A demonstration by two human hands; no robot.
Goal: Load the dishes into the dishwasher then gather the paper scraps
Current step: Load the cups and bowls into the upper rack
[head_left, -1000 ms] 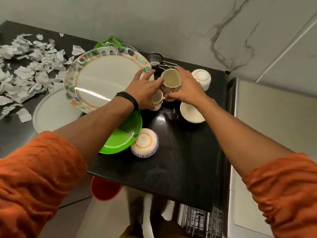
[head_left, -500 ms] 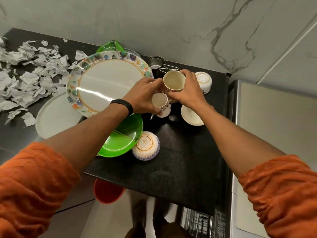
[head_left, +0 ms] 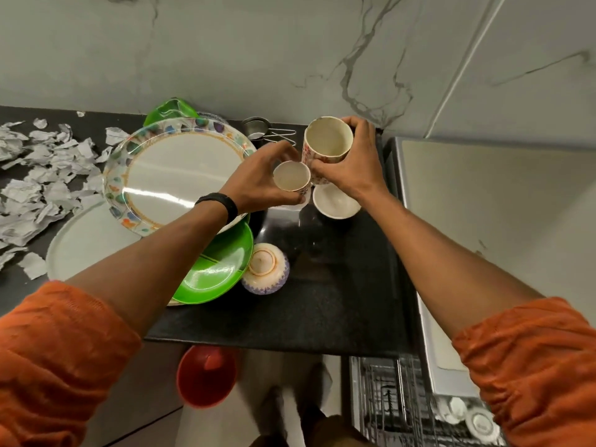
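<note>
Tall cup (head_left: pixel 326 141): cream inside, red-patterned outside, mouth up. It is lifted clear of the black counter (head_left: pixel 329 295) at the far right. The right hand (head_left: pixel 353 169) wraps it, fingers curled round the wall.
Small cup (head_left: pixel 291 176): like pattern, mouth up, just left of the tall cup and nearer. The left hand (head_left: pixel 258 185) holds it, thumb and fingers curled round its sides. Whether the two cups touch cannot be told.
White bowl (head_left: pixel 335 204): upright on the counter, under the right hand.
Overturned bowl (head_left: pixel 266 269): foot up, blue-patterned rim, just beside the green plate (head_left: pixel 216 275).
Floral-rimmed plate (head_left: pixel 174 175): large, lying over the green plate and a pale round plate (head_left: pixel 80 246).
Paper scraps (head_left: pixel 42 175): torn grey pieces, heaped at the counter's far left.
Metal strainer (head_left: pixel 256 130): far edge, by the wall.
Dishwasher rack (head_left: pixel 393 398): wire, below the counter's near right corner, white crockery at its right.
Red vessel (head_left: pixel 206 375): round, below the counter's near edge.
Black wristband (head_left: pixel 219 201): on the left wrist.
</note>
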